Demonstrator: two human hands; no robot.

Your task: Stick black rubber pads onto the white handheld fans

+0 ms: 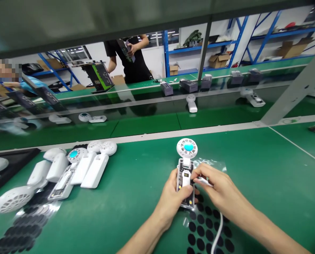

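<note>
My left hand (170,197) is wrapped round the handle of a small handheld fan (187,149). The fan has a white round head with a blue centre and a clear-cased body showing dark parts inside. Between the fingers of my right hand (218,183) is the white plug end of a cable (218,233), held against the right side of the handle. My fingers hide the tip, so whether it sits in a port I cannot tell. Under both hands lies a clear sheet of black round stickers (200,231).
Several white fans (95,171) lie in a group on the green bench (136,218) at left, beside a black tray (11,169). Beyond the bench's rail, more fans and dark boxes (188,85) rest on a green conveyor. A person in black (131,63) handles a box opposite.
</note>
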